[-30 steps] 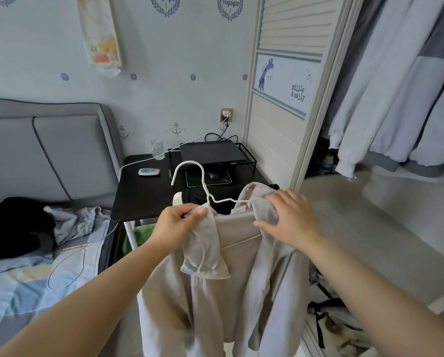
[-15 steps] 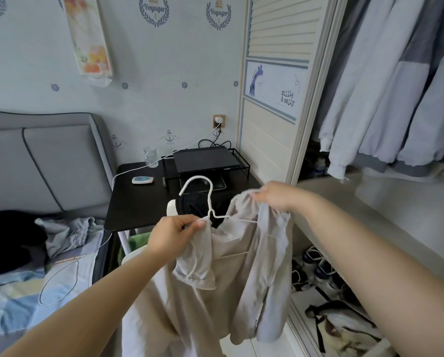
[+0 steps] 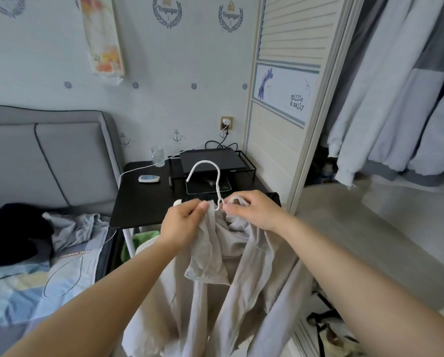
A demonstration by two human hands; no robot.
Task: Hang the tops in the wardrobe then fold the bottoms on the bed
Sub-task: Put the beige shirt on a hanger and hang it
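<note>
One top, one hanger, two hands.

A home bedroom. A bed with padded grey headboard stands at left, a black bedside table against nautical-print wallpaper, and an open wardrobe with hanging garments at right.

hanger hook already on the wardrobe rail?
No. The white hanger is in front of the black table, with the left hand and right hand gripping the beige top at its neck.
</note>
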